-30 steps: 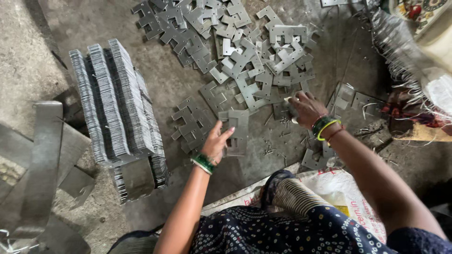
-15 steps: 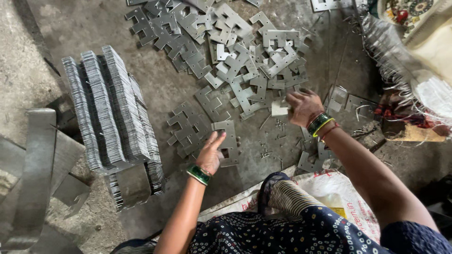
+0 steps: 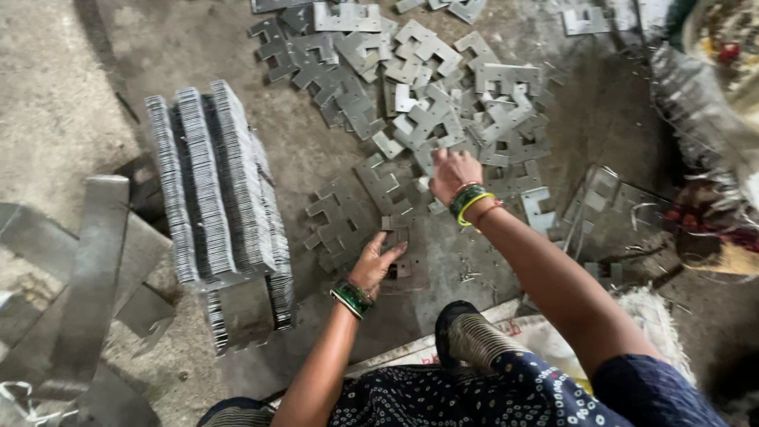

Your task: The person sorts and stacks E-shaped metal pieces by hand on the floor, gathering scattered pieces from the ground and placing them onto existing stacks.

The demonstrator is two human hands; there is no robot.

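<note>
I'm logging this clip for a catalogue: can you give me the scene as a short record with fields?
Setting: grey concrete floor, seen from above
Left hand: palm down on flat metal stampings by the knees
Right hand: reaching into the loose pile of stampings, grip hidden
Stacked stampings: tight upright rows, left of the hands
Metal strips: lying at far left
Wrists: green bangles on both
Lap: dark dotted fabric

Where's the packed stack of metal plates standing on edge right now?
In the head view, the stack of metal plates stands on the concrete floor, left of the left hand and the small flat pile beside it.
</note>
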